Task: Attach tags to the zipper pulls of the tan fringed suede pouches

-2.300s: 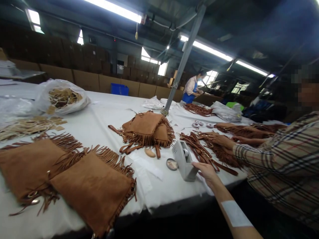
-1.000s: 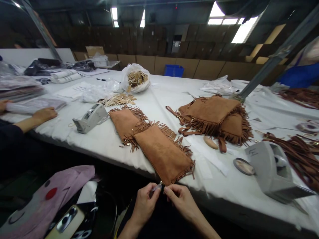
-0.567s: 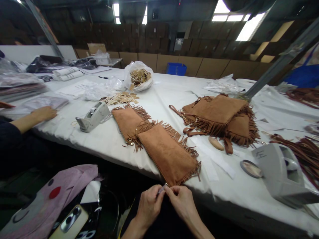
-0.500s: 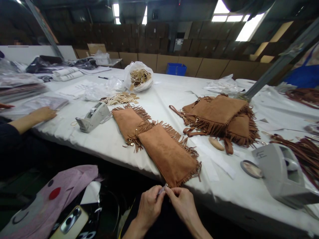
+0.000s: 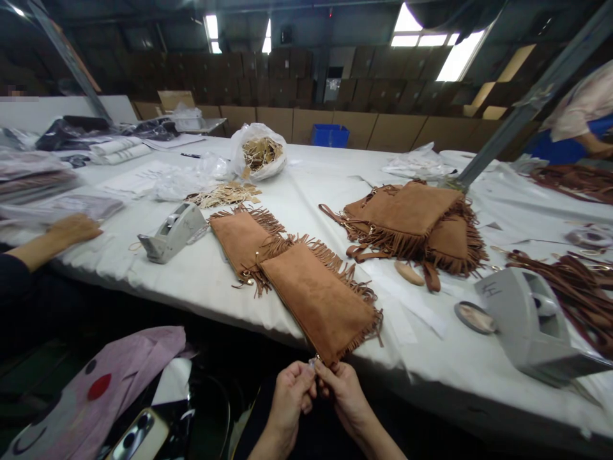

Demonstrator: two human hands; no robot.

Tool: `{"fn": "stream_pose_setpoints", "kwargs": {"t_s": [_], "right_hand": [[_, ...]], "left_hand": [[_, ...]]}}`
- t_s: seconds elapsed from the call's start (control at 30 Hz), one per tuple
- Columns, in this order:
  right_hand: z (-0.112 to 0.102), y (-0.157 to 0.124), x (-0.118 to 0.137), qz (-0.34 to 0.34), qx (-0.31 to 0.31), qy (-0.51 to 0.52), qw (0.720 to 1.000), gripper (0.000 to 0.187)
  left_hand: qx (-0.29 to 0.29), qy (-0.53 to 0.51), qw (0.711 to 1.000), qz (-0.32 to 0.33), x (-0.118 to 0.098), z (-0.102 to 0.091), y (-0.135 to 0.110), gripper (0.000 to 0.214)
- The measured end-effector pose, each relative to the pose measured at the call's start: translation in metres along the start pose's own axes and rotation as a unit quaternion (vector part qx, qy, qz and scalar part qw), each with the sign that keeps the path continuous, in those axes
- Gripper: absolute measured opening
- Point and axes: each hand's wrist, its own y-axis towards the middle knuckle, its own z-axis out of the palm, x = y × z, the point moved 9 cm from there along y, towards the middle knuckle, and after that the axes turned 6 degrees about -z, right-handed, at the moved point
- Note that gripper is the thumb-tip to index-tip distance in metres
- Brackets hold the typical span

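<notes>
A brown suede-like pouch (image 5: 318, 294) with fringe lies at the table's front edge, its near corner towards me. At that corner a small metal fitting (image 5: 317, 358) shows just above my fingertips. My left hand (image 5: 290, 395) is closed in a pinch on a small clear piece (image 5: 312, 362) beside the fitting. Meeting it from the other side, my right hand (image 5: 345, 395) pinches at the same spot; the fingers hide most of what they hold. Partly under the pouch is a second fringed pouch (image 5: 239, 239).
Further right lies a pile of fringed pouches (image 5: 407, 211) with wrist straps. Tape dispensers stand left (image 5: 172, 233) and right (image 5: 517, 326), with a tape roll (image 5: 474, 317) near the right one. A co-worker's hand (image 5: 74, 231) rests at left. A metal post (image 5: 507, 134) rises behind.
My hands remain pinched together at the pouch corner, with the left fingers slightly shifted. The view has turned a little, and a co-worker's arm has come into sight at far right.
</notes>
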Motion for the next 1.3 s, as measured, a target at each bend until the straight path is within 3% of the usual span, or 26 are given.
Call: {"fn": "stream_pose_setpoints", "kwargs": {"t_s": [0.13,0.2,0.27,0.33,0.4,0.5,0.57,0.67,0.8,0.87,0.97,1.07,1.17,1.23,1.3], "right_hand": [[-0.008,0.004,-0.002,-0.022,-0.025,-0.04,0.999,0.046],[-0.011,0.004,-0.002,-0.023,-0.034,-0.055,0.998,0.047],[-0.012,0.005,0.0,-0.026,-0.031,-0.079,0.996,0.049],[-0.013,0.006,0.002,-0.033,-0.028,-0.112,0.993,0.051],[-0.014,0.008,0.003,-0.048,-0.03,-0.14,0.988,0.053],[-0.013,0.011,0.005,-0.078,-0.021,-0.156,0.984,0.054],[-0.011,0.01,0.007,-0.093,0.005,-0.169,0.981,0.055],[-0.018,-0.001,0.014,-0.122,0.015,-0.22,0.968,0.055],[-0.033,-0.026,0.031,-0.152,-0.029,-0.241,0.958,0.049],[-0.027,-0.035,0.033,-0.141,-0.015,-0.201,0.969,0.046],[-0.002,-0.038,0.031,-0.108,0.041,-0.1,0.988,0.047],[0.023,-0.036,0.031,-0.088,0.086,-0.001,0.992,0.05],[0.041,-0.038,0.033,-0.062,0.156,0.043,0.985,0.058],[0.047,-0.045,0.036,-0.037,0.219,0.002,0.975,0.065],[0.041,-0.05,0.044,-0.024,0.255,-0.093,0.962,0.059]], "left_hand": [[-0.102,0.143,0.977,0.12,-0.034,-0.011,-0.017,0.039],[-0.103,0.202,0.958,0.173,-0.049,-0.007,-0.023,0.034],[-0.094,0.208,0.958,0.175,-0.052,-0.006,-0.021,0.026],[-0.092,0.128,0.981,0.115,-0.041,-0.012,-0.012,0.024],[-0.056,-0.025,0.998,0.002,-0.017,-0.012,-0.001,0.023],[0.023,-0.193,0.972,-0.129,0.006,0.002,0.002,0.013],[0.04,-0.236,0.958,-0.157,0.008,0.006,0.0,0.007],[0.029,-0.24,0.962,-0.128,0.001,0.006,-0.003,0.011],[-0.034,-0.13,0.99,-0.033,-0.012,-0.005,-0.006,0.029],[-0.064,-0.066,0.996,0.006,-0.017,-0.01,-0.007,0.037],[-0.082,0.024,0.995,0.054,-0.026,-0.011,-0.011,0.042],[-0.05,0.029,0.997,0.05,-0.03,-0.002,-0.014,0.044],[0.002,-0.08,0.997,0.013,-0.026,0.009,-0.018,0.043],[0.064,-0.138,0.987,-0.047,-0.016,0.02,-0.019,0.045],[0.132,-0.133,0.977,-0.099,-0.003,0.029,-0.02,0.046]]}}
